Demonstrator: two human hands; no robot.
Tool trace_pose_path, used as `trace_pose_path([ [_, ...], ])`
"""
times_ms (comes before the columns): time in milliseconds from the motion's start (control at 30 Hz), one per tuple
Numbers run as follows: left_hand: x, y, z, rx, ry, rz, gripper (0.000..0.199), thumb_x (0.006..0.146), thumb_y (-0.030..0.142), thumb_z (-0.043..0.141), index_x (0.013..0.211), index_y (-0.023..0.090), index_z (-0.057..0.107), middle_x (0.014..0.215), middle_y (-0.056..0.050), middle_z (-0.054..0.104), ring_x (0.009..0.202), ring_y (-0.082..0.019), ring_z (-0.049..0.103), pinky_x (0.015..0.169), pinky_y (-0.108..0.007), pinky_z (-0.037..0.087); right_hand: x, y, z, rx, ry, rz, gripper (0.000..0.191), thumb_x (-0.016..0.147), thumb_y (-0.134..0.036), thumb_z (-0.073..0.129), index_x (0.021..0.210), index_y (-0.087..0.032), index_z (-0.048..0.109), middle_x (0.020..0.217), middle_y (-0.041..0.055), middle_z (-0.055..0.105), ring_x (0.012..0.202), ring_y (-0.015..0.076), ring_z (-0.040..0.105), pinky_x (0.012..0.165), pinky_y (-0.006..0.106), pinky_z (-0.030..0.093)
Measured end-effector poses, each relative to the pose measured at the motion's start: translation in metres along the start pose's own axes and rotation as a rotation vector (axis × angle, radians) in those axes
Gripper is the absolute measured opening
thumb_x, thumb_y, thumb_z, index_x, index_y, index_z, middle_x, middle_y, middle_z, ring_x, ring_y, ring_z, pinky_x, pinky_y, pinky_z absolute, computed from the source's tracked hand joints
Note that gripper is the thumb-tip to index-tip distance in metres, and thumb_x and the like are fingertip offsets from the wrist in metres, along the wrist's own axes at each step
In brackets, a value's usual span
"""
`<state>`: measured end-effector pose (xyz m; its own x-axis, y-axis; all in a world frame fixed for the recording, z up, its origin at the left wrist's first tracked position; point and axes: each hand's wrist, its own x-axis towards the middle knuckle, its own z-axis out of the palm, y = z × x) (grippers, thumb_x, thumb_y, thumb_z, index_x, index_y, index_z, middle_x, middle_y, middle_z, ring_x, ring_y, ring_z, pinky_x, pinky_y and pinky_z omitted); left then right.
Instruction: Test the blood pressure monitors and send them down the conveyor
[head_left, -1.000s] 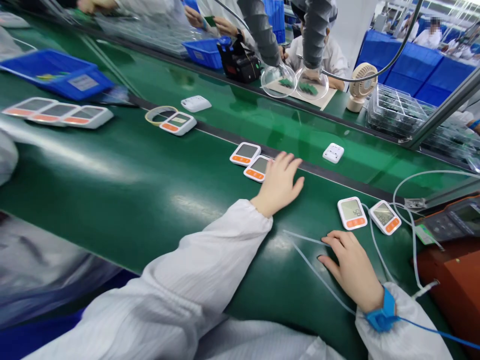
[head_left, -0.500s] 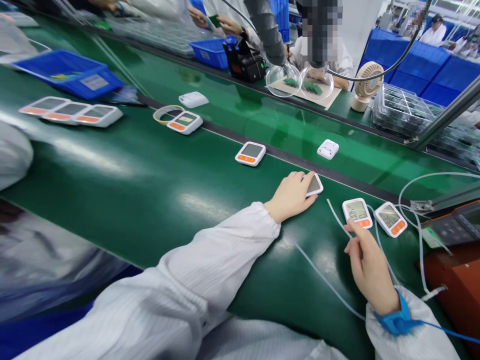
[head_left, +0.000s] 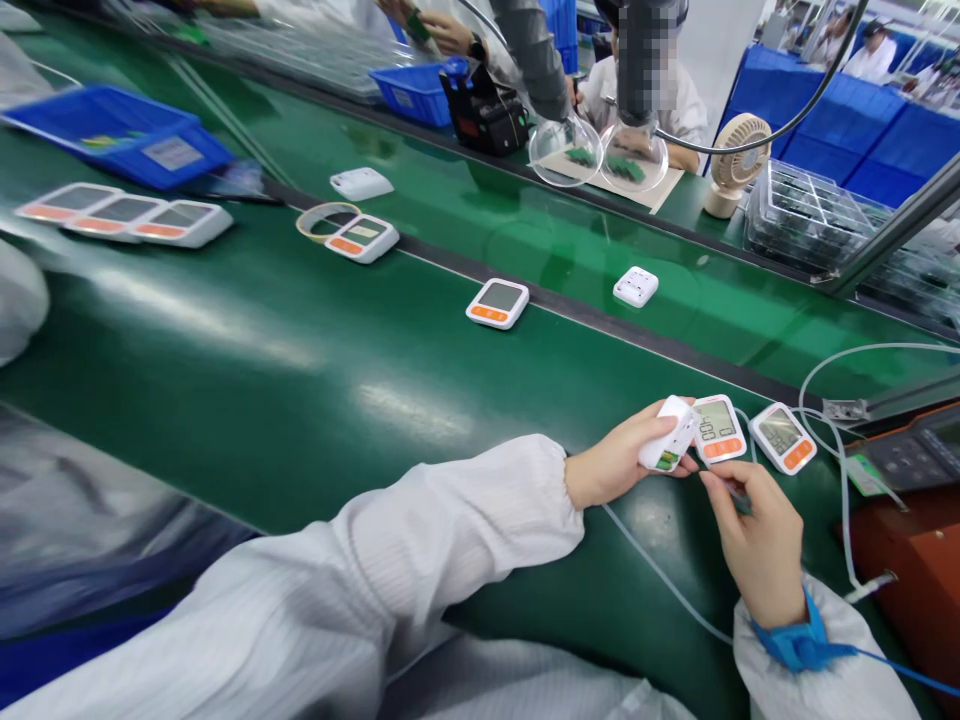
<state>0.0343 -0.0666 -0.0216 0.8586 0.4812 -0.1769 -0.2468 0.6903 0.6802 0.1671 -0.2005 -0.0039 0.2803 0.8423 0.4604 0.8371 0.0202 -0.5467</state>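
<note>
My left hand [head_left: 616,462] grips a white monitor unit [head_left: 669,435], tilted so its back and a green patch show. Just below and to the right, my right hand [head_left: 754,540] pinches the end of a thin clear tube [head_left: 652,570] close to that unit. Two white monitors with orange buttons and lit screens lie beside them on the green belt: one [head_left: 718,428] touching the held unit, the other [head_left: 784,437] further right with a tube attached. A blue wrist strap [head_left: 787,640] circles my right wrist.
More monitors lie on the belt: one [head_left: 497,302] at the middle, one [head_left: 363,239] by a tape ring [head_left: 324,220], three [head_left: 124,214] at far left. A small white part [head_left: 636,287] sits beyond the divider. An orange tester [head_left: 907,520] stands right. Other people work across the belt.
My left hand slid a monitor from the middle of the belt to the right and lifted it, tilted. My right hand rose off the belt with the tube end, toward that unit.
</note>
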Motion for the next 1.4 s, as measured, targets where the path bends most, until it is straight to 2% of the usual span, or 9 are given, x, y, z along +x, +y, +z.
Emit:
trace_pose_path([
  [67, 0.001, 0.000, -0.003, -0.004, 0.021, 0.018, 0.061, 0.082, 0.045, 0.068, 0.134, 0.020, 0.047, 0.103, -0.010, 0.068, 0.078, -0.018, 0.068, 0.074, -0.033, 0.053, 0.000, 0.000, -0.002, -0.035, 0.045, 0.001, 0.018, 0.103, -0.034, 0.053, 0.100, -0.021, 0.065, 0.090, 0.0046, 0.068, 0.078, 0.0190, 0.066, 0.070, 0.028, 0.053],
  [200, 0.004, 0.004, -0.006, -0.020, 0.093, -0.007, 0.054, 0.087, 0.047, 0.062, 0.132, 0.022, 0.047, 0.111, -0.009, 0.065, 0.077, -0.017, 0.067, 0.074, -0.033, 0.054, 0.000, 0.002, -0.003, -0.090, 0.086, -0.053, 0.027, 0.105, -0.029, 0.046, 0.123, -0.021, 0.064, 0.097, 0.0068, 0.066, 0.086, 0.0198, 0.065, 0.074, 0.030, 0.053],
  [467, 0.006, 0.004, -0.004, -0.025, 0.130, 0.005, 0.049, 0.088, 0.050, 0.061, 0.127, 0.023, 0.048, 0.109, -0.008, 0.065, 0.075, -0.017, 0.067, 0.070, -0.031, 0.054, 0.001, 0.000, -0.005, -0.112, 0.188, -0.050, 0.027, 0.105, -0.028, 0.046, 0.113, -0.021, 0.070, 0.094, 0.0069, 0.063, 0.085, 0.0204, 0.065, 0.074, 0.031, 0.052],
  [633, 0.005, -0.001, -0.007, 0.031, 0.051, 0.008, 0.054, 0.087, 0.050, 0.064, 0.130, 0.022, 0.048, 0.106, -0.009, 0.066, 0.075, -0.017, 0.068, 0.068, -0.030, 0.053, 0.003, 0.003, -0.003, -0.113, 0.140, -0.056, 0.027, 0.106, -0.031, 0.045, 0.112, -0.020, 0.069, 0.097, 0.0078, 0.066, 0.088, 0.0215, 0.066, 0.077, 0.033, 0.053],
  [833, 0.006, -0.003, -0.008, 0.112, 0.000, 0.025, 0.065, 0.082, 0.054, 0.069, 0.133, 0.021, 0.047, 0.106, -0.009, 0.066, 0.076, -0.016, 0.067, 0.069, -0.029, 0.052, 0.003, 0.001, -0.004, -0.135, 0.103, -0.141, 0.018, 0.104, -0.023, 0.051, 0.112, -0.019, 0.067, 0.102, 0.0060, 0.072, 0.089, 0.0197, 0.069, 0.079, 0.029, 0.052],
  [1067, 0.005, -0.004, -0.008, 0.117, 0.001, 0.041, 0.063, 0.085, 0.054, 0.066, 0.134, 0.021, 0.046, 0.106, -0.009, 0.065, 0.077, -0.016, 0.067, 0.069, -0.030, 0.053, -0.001, 0.006, -0.004, -0.128, 0.046, -0.130, 0.037, 0.103, -0.014, 0.039, 0.133, -0.021, 0.061, 0.113, 0.0083, 0.070, 0.087, 0.0188, 0.070, 0.081, 0.031, 0.054],
  [1233, 0.006, -0.004, -0.009, 0.136, 0.001, 0.038, 0.064, 0.085, 0.056, 0.065, 0.135, 0.021, 0.045, 0.106, -0.009, 0.064, 0.078, -0.016, 0.066, 0.070, -0.031, 0.052, -0.002, 0.010, -0.002, -0.204, -0.002, -0.144, 0.032, 0.104, -0.019, 0.041, 0.125, -0.021, 0.065, 0.115, 0.0091, 0.069, 0.103, 0.0241, 0.068, 0.090, 0.037, 0.052],
  [1400, -0.002, -0.002, -0.004, 0.327, -0.088, 0.063, 0.069, 0.085, 0.057, 0.065, 0.140, 0.021, 0.043, 0.108, -0.009, 0.061, 0.084, -0.017, 0.063, 0.079, -0.033, 0.051, -0.003, 0.009, 0.002, -0.230, -0.024, -0.185, 0.023, 0.106, -0.027, 0.049, 0.116, -0.018, 0.067, 0.105, 0.0072, 0.072, 0.092, 0.0208, 0.069, 0.084, 0.033, 0.050],
])
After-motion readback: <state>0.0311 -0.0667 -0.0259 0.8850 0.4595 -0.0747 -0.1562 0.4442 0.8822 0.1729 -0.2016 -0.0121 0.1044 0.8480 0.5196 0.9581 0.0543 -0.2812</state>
